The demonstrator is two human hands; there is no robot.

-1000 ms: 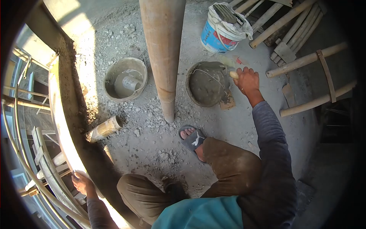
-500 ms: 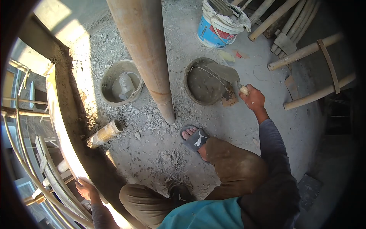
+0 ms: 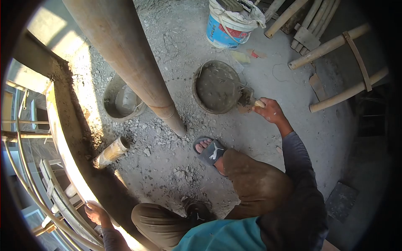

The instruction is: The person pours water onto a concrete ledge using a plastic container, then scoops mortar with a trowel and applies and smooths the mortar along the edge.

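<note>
My right hand (image 3: pixel 271 111) is closed round the light handle of a trowel (image 3: pixel 247 97), whose blade carries wet mortar beside the right rim of a bucket of grey mortar (image 3: pixel 216 87). At the lower left, my left hand (image 3: pixel 97 213) rests at the top edge of a low curved wall (image 3: pixel 67 148); its fingers bend over the edge, and whether they hold anything is too small to tell. Another bucket (image 3: pixel 109 109) with a pale container (image 3: pixel 129 99) inside stands left of the bamboo post, partly hidden by it.
A thick bamboo post (image 3: pixel 138 62) slants down to the rubble-strewn floor. A short pipe (image 3: pixel 112 152) juts out near the wall. At the top stands a blue and white bucket (image 3: pixel 226 33); bamboo poles (image 3: pixel 331 46) lie at the upper right. A dark tile (image 3: pixel 341 201) is at lower right.
The trowel blade has shifted from over the mortar bucket's upper right to its right side, now with mortar on it. The view has turned, and the post appears more slanted. My left hand stays at the wall.
</note>
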